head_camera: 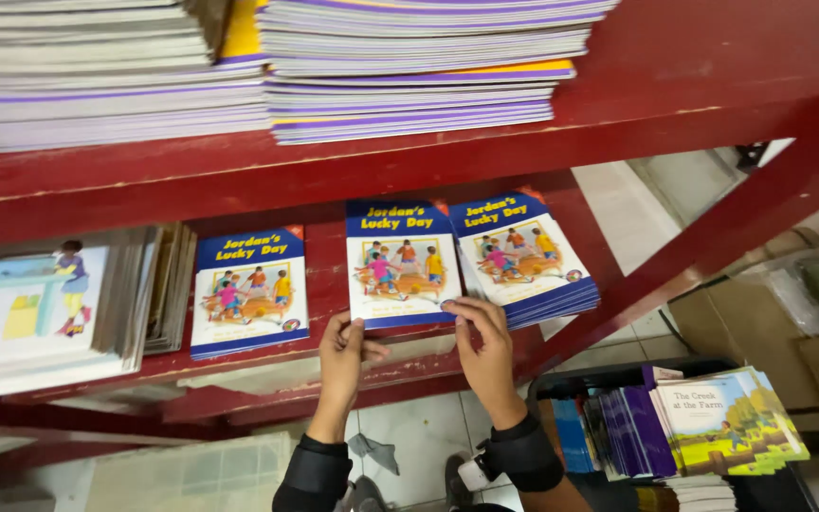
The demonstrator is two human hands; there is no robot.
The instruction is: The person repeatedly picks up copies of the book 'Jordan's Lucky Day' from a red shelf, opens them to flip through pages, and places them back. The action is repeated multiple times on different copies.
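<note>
Two hands work the front edge of the middle book stack [400,265], a pile of thin blue-topped picture books w/ a cartoon of kids playing, lying on the lower red shelf [334,303]. Left hand [341,353] is at the stack's near left corner: fingers [345,325] curled, tips on the bottom edge, thumb out to the side and touching the shelf lip below the stack. Not closed round anything, more a light pinch at the edge. Right hand [487,346] is at the stack's near right corner: fingers [471,308] bent, tips resting on the top cover's lower edge, thumb tucked under; can't tell if it lifts a copy or just presses. Both wrists wear dark sleeves.

Left of the middle stack, apart by a gap: one more stack of the same title [249,289]. Right of it, just beside and angled: a thicker stack of the same title [523,256]. Further left: a pile of other books [49,303]. Above it, on the upper shelf: purple-edged stacks [409,66]. Below right of it: a bin of farm-cover books [722,422].
</note>
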